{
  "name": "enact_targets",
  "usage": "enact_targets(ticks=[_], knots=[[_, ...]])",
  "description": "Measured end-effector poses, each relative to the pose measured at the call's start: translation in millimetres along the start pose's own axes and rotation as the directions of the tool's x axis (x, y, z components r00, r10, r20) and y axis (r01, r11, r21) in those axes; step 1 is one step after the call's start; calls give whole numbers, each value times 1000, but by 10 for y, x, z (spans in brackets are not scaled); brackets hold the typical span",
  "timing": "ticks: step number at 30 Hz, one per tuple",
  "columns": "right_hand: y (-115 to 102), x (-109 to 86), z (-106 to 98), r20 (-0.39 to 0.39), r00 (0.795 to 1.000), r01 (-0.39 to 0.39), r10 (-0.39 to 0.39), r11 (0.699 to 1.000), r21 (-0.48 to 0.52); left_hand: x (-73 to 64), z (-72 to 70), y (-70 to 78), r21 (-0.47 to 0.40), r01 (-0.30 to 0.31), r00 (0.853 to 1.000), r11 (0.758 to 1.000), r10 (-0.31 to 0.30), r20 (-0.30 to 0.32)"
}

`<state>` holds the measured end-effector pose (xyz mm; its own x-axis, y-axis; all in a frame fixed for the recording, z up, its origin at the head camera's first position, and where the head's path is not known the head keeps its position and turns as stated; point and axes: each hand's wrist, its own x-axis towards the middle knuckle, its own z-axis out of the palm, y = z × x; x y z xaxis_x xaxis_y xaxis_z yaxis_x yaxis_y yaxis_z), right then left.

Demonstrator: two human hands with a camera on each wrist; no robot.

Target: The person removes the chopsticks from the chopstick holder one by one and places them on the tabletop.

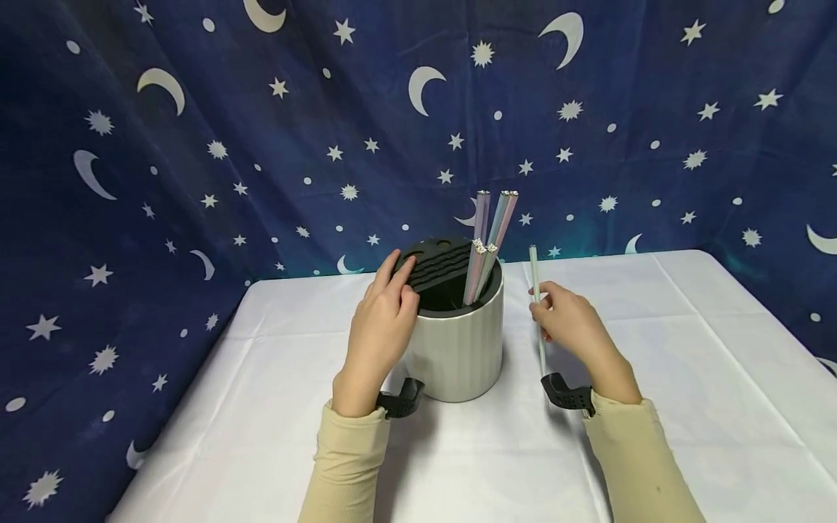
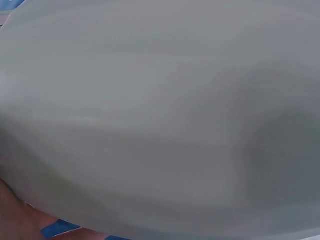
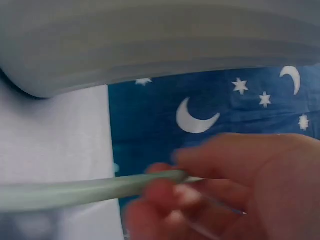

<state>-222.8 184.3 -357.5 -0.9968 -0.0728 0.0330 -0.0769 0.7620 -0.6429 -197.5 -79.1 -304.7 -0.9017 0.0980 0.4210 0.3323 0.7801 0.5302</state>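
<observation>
A white ribbed utensil holder (image 1: 454,356) with a black slotted top (image 1: 439,263) stands mid-table. My left hand (image 1: 381,323) rests on the left side of that top, its fingers stretched over the slots. In the left wrist view the pale wall of the holder (image 2: 160,100) fills nearly everything. Right of the holder, my right hand (image 1: 570,319) pinches a pale green chopstick (image 1: 535,270) between thumb and fingers. The chopstick (image 3: 75,194) stands close to upright, apart from the holder. Several pastel chopsticks (image 1: 502,218) with sparkly bands lean in the holder's right-hand opening.
A white cloth (image 1: 261,421) covers the table. Behind it hangs a dark blue curtain (image 1: 392,109) with moons and stars, which also runs along the left side. Black wrist straps (image 1: 400,399) sit at both cuffs.
</observation>
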Motion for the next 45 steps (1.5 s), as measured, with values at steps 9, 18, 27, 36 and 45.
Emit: enact_targets(ticks=[9, 18, 27, 36, 45], knots=[[202, 86, 192, 186, 979, -65, 77, 995, -70, -3, 12, 23, 13, -3, 1000, 1000, 2, 14], [383, 101, 339, 176, 979, -94, 106, 993, -76, -17, 8, 5, -3, 13, 1000, 1000, -13, 22], [441, 135, 363, 81, 992, -84, 100, 981, -177, 0, 14, 6, -29, 10, 999, 1000, -10, 31], [325, 148, 247, -124, 991, -52, 44, 997, -64, 10, 8, -6, -24, 9, 1000, 1000, -9, 25], [-56, 67, 89, -404, 904, 247, -138, 941, 231, 9, 14, -10, -23, 10, 999, 1000, -10, 34]])
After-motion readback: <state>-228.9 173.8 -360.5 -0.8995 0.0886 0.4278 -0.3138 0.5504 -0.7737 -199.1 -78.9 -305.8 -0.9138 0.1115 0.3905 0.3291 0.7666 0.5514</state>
